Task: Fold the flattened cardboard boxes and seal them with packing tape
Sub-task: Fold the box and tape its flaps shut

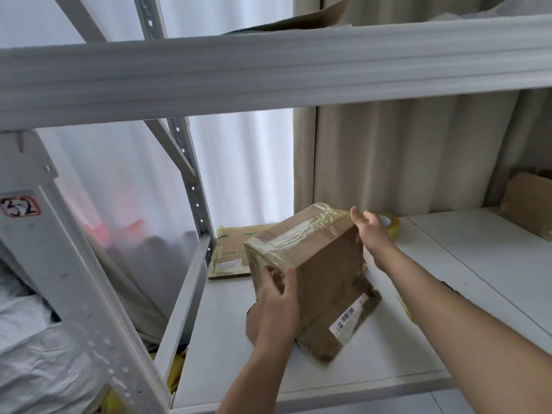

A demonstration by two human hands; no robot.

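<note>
Taped cardboard box (310, 258) tilted on the white shelf (418, 324), standing on one lower edge over a flattened piece of cardboard (343, 327) bearing a barcode label (348, 318); top face and near-left corner wrapped in wrinkled clear packing tape (298, 231), yellowish where layered. Left hand (273, 309) gripping the near-left corner of the box, thumb laid up along the front edge, fingers curled round the left face. Right hand (372, 231) at the far-right upper corner, palm against the box's right side, fingers fairly straight and pressing rather than curling; thumb raised just above the top edge. Tape roll (389, 224) lying on the shelf just behind the right hand, mostly hidden by it, yellowish and translucent. Second flattened box (230, 252) lying flat at the back left of the shelf, partly behind the held box, with green print and a small label; edges taped. Another brown cardboard piece (528, 201) leaning at the far right of the shelf, cut off by the frame. Grey metal shelving beam (268, 70) crossing overhead; perforated upright (191, 180) at left, and a nearer post with a handwritten sticker (19, 207). Beige curtain (403, 150) behind the shelf; sheer white curtain (245, 162) to its left. Crumpled plastic wrapping (38, 354) at lower left.
</note>
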